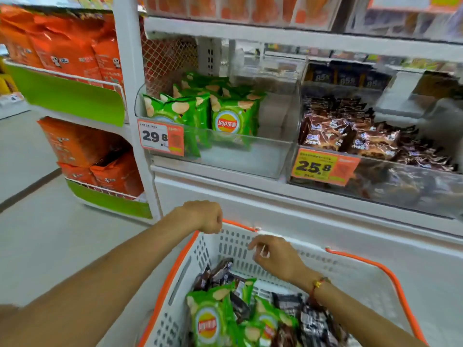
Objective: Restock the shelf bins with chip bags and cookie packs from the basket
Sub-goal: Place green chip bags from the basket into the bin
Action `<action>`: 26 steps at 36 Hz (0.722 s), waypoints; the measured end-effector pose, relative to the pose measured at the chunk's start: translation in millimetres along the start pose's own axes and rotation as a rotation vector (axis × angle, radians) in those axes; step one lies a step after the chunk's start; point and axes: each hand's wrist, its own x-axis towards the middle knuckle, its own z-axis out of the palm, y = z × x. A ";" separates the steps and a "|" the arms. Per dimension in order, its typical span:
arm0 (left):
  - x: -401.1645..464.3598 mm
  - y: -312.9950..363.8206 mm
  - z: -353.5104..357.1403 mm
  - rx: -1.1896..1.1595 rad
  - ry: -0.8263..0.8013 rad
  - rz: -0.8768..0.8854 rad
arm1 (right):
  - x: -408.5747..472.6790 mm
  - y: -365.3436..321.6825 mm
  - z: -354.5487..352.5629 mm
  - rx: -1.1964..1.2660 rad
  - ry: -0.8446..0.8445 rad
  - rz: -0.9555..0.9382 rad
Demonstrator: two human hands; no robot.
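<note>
A white basket (350, 279) with an orange rim sits low in front of me. It holds green chip bags (208, 321) and dark brown cookie packs (313, 319). My left hand (205, 216) is a fist at the basket's far left corner and grips its orange handle (240, 225). Above the basket's far wall, my right hand (275, 256) hovers with loosely curled fingers and holds nothing. On the shelf above, a clear bin (250, 156) holds green chip bags (225, 121) in its left half. The clear bin (413, 191) to its right is piled with brown cookie packs (350, 139).
Price tags reading 29.8 (160, 136) and 25.8 (323, 166) hang on the bin fronts. An end rack at the left carries orange bags (67, 53) behind green panels (75, 96). A white cabinet front (300, 211) stands behind the basket. Grey floor (37, 234) lies to the left.
</note>
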 end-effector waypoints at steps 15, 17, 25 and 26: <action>24.8 -3.0 152.3 0.087 -0.469 -0.034 | -27.5 5.5 99.0 0.452 -0.607 0.279; 26.4 -7.7 156.8 0.036 -0.459 -0.029 | -26.1 7.8 104.1 0.450 -0.582 0.301; 30.4 -17.1 151.2 -0.319 -0.433 -0.022 | -16.5 8.6 89.8 0.381 -0.499 0.349; 31.0 -17.0 147.7 -0.387 -0.418 -0.021 | -15.0 9.3 81.3 0.365 -0.475 0.347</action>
